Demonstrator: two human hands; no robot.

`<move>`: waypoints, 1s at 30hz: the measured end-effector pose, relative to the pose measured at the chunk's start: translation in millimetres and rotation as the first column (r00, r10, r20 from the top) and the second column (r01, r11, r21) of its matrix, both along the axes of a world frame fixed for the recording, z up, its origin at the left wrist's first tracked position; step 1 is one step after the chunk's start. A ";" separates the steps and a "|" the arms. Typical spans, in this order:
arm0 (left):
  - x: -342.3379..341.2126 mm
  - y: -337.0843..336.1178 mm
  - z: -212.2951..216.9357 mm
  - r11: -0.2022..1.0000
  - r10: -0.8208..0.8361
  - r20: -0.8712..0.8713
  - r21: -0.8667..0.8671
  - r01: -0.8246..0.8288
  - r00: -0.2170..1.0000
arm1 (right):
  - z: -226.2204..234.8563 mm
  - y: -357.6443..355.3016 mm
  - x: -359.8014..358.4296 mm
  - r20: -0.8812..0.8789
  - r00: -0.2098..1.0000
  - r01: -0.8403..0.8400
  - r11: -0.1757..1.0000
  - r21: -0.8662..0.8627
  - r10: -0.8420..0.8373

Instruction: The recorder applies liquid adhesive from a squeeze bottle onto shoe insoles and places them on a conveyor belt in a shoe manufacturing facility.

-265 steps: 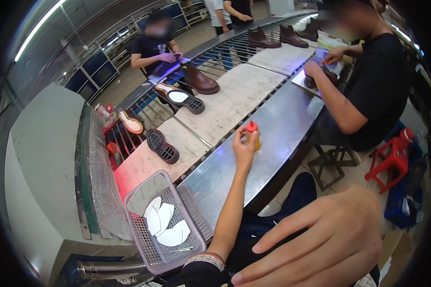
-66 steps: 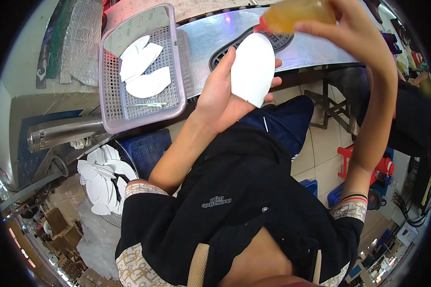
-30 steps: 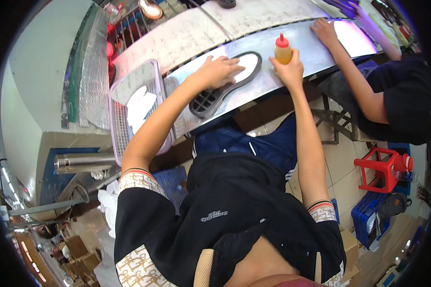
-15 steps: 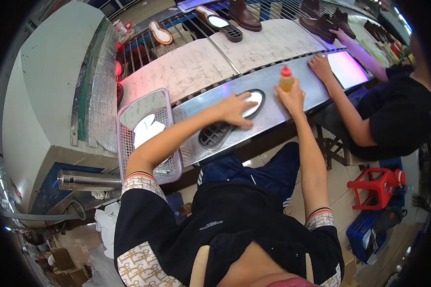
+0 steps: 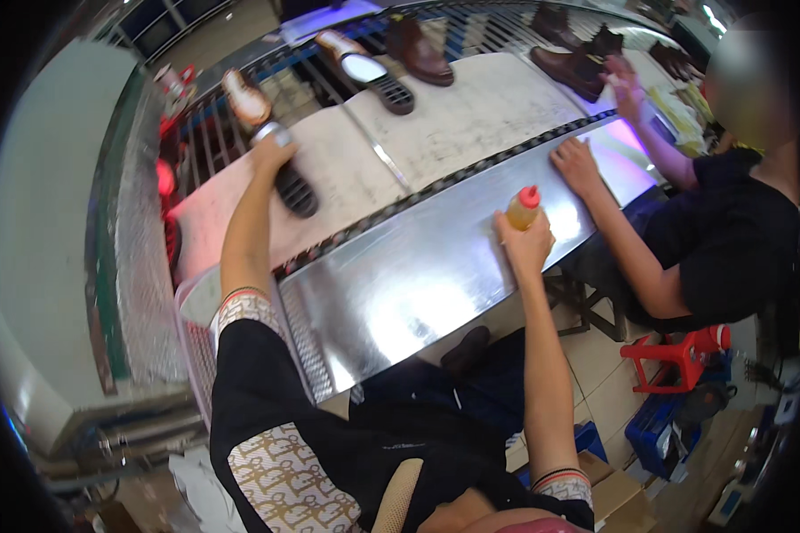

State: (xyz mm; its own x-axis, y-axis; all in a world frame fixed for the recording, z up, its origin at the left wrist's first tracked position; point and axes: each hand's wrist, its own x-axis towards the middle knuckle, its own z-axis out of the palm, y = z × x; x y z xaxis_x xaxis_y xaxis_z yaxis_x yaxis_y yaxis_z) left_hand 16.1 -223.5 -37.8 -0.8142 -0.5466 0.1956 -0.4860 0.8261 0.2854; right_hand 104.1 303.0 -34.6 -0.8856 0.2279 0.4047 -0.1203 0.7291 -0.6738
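Note:
My left hand (image 5: 274,153) reaches far forward over the conveyor and grips a black shoe sole (image 5: 297,194) around its middle. The sole's gridded heel end points toward me, and part of its pale forepart shows past my fingers. Just beyond it lies a brown shoe upper (image 5: 246,99), its pale underside up. My right hand (image 5: 528,247) is wrapped around a squeeze bottle (image 5: 523,211) of yellowish liquid with a red cap, held upright above the metal worktable (image 5: 400,293).
Farther along the conveyor (image 5: 471,115) are another sole (image 5: 384,84) with a white patch and several brown boots (image 5: 420,55). At right, a co-worker's hand (image 5: 578,167) rests by the table edge. A lilac basket (image 5: 196,342) stands left, a red stool (image 5: 671,360) on the floor at right.
My left hand has carried the sole from the metal table forward and left onto the conveyor. The bottle stays in my right hand. My head view has shifted.

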 end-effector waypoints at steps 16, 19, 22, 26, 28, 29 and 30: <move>30.5 44.3 -3.0 0.974 -0.112 0.243 -0.166 0.155 0.964 | -0.6 -1.7 4.9 0.093 0.995 0.021 0.995 0.102 -0.031; 20.2 121.9 14.1 0.744 -0.668 -0.179 -0.119 0.658 0.723 | -14.9 -6.6 3.4 0.064 0.988 0.128 0.976 0.176 -0.141; 33.9 219.5 6.0 0.710 -0.686 -0.234 -0.007 0.704 0.689 | -5.8 -16.6 38.4 0.037 0.969 0.239 0.963 0.125 -0.245; 53.5 302.9 -11.1 0.898 -0.420 -0.186 0.056 0.437 0.888 | 68.6 -19.2 150.7 0.114 0.905 -0.351 0.869 -0.348 0.411; 56.8 315.1 -20.0 0.929 -0.347 -0.104 0.099 0.357 0.932 | 120.5 -13.6 209.9 -0.092 0.559 -0.642 0.360 -0.677 0.824; 53.1 313.5 -20.2 0.920 -0.362 -0.126 0.114 0.376 0.924 | 145.8 -12.7 233.3 -0.268 0.369 -0.723 0.094 -0.684 0.890; 56.3 310.8 -24.3 0.925 -0.348 -0.163 0.103 0.367 0.923 | 169.3 -9.6 249.9 -0.335 0.063 -0.665 -0.210 -0.717 0.940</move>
State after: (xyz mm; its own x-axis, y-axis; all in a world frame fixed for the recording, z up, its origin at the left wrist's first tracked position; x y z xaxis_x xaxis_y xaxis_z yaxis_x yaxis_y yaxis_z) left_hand 72.4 87.3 -62.0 -0.9298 -0.2522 0.2680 -0.1131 0.8888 0.4441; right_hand 354.0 293.5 134.7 -0.5087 -0.7722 0.3806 0.0094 -0.4470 -0.8945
